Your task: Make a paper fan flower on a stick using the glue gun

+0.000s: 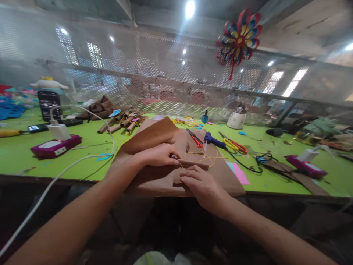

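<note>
I see the thin paper roll (194, 163) lying on the brown sheet (154, 136) at the near edge of the green tabletop (88, 140). Its long axis runs from 9 to 3 o'clock, and the 3 o'clock end is tipped slightly nearer me. My left hand (158, 155) sits at the roll's 9 o'clock end, fingers (173, 156) pinched on that tip. My right hand (202, 186) lies at 6 o'clock of the roll, fingers spread flat on the sheet and just touching the roll's near side. Yellow thread (212, 158) trails toward 3 o'clock.
</note>
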A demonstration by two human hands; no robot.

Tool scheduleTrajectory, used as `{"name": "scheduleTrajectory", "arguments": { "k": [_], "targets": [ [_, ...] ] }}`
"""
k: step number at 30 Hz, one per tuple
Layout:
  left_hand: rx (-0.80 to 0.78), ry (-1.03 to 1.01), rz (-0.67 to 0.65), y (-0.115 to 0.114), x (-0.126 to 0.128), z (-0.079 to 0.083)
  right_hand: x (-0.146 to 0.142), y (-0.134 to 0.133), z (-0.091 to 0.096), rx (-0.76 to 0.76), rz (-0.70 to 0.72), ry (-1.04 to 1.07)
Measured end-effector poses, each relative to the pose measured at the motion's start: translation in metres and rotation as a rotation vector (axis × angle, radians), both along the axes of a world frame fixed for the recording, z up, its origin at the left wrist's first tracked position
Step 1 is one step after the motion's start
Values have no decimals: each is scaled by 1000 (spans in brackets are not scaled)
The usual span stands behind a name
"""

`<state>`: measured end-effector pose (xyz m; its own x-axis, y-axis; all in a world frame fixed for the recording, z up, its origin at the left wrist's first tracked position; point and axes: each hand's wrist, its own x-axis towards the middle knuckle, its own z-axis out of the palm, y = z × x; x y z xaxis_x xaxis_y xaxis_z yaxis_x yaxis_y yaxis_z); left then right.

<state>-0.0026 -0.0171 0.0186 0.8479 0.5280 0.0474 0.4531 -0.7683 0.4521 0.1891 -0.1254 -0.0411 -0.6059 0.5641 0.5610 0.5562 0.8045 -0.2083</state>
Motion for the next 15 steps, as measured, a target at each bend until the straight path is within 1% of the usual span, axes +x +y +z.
{"name": "scheduleTrajectory", "arguments": {
  "k": [4, 7, 9, 11, 13, 14, 15],
  "targets": [
    [4, -34, -6, -1, 0, -6, 1, -6, 1, -36, 12, 17],
    [1, -57, 5, 1, 0, -7, 7, -10, 13, -71, 26, 107],
    [-10, -63, 21, 1, 0, -6, 16, -8, 25, -61, -17, 201],
    [-11, -67, 47, -2, 1, -3, 25, 0, 37, -17, -129, 281],
    [8, -78, 73, -7, 2, 1, 29, 15, 49, -13, -250, 286],
    [28, -91, 80, -9, 3, 3, 28, 25, 54, -31, -265, 258],
    [54, -105, 82, -12, 4, 5, 25, 35, 58, -75, -221, 210]
  ]
}}
